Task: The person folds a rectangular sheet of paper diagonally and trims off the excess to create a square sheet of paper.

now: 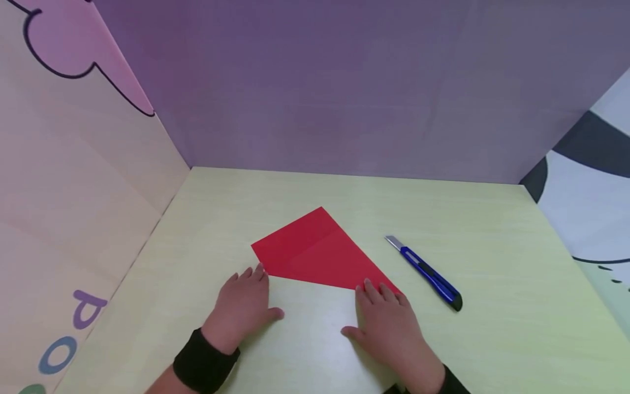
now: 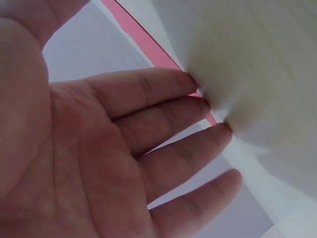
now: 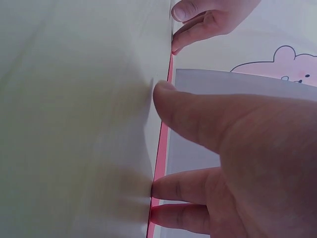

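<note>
A red sheet of paper point(image 1: 315, 251), with a faint crease across it, lies on the pale table in front of both hands. My left hand point(image 1: 243, 303) touches its near left corner with straight fingertips, the thumb spread to the side. At the near right corner, the fingers of my right hand point(image 1: 389, 323) rest on the paper. In the left wrist view, the left fingers point(image 2: 168, 114) reach to a thin strip of red. The right wrist view shows the right hand's fingers point(image 3: 181, 186) against the paper's edge, with the left hand point(image 3: 213, 20) farther along it.
A blue utility knife point(image 1: 430, 278) lies right of the paper, its blade point(image 1: 394, 242) out and pointing to the upper left. A purple wall point(image 1: 344, 87) stands behind the table point(image 1: 517, 262). Printed panels point(image 1: 98, 180) rise at the left and right sides.
</note>
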The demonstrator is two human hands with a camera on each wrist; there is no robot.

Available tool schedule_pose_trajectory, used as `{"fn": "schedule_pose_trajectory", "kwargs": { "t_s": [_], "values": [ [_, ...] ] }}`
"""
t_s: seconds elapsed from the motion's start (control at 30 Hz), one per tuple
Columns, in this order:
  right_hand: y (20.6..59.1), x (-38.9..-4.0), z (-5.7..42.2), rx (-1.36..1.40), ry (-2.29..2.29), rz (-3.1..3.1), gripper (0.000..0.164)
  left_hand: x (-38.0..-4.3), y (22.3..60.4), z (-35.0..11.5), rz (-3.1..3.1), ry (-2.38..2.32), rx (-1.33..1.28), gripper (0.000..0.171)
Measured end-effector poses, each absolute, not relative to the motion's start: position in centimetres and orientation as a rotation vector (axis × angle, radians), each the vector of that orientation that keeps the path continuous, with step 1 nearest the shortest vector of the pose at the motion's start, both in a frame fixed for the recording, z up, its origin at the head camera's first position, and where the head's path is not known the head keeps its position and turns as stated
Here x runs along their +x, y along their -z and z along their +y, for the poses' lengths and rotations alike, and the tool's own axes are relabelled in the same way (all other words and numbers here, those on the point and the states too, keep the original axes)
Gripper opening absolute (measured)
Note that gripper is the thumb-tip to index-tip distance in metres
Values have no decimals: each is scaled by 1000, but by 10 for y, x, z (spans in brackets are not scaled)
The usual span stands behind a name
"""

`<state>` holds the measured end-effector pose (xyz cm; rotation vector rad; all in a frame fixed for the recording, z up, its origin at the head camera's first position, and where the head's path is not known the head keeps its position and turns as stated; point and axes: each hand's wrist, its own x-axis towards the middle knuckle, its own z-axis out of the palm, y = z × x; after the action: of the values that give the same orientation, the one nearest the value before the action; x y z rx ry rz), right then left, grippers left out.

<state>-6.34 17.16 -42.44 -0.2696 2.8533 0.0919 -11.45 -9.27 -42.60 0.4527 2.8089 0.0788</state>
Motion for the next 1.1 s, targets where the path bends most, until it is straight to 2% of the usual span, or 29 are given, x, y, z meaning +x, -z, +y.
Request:
{"fn": "schedule_pose_trajectory", "kwargs": {
  "t_s": [0.3,0.87,0.97,1.1],
  "values": [
    [425,-64,173,-276,-89,2860,94,-116,425,-81,2847,-81,383,97],
    [425,-70,172,-240,-72,2865,88,-119,431,-36,2785,-227,730,94],
    [426,-71,174,-259,-67,2898,83,-120,432,-35,2772,-240,727,89],
    [428,-72,178,-299,-24,2935,69,-120,434,-35,2734,-264,691,85]
  ]
}}
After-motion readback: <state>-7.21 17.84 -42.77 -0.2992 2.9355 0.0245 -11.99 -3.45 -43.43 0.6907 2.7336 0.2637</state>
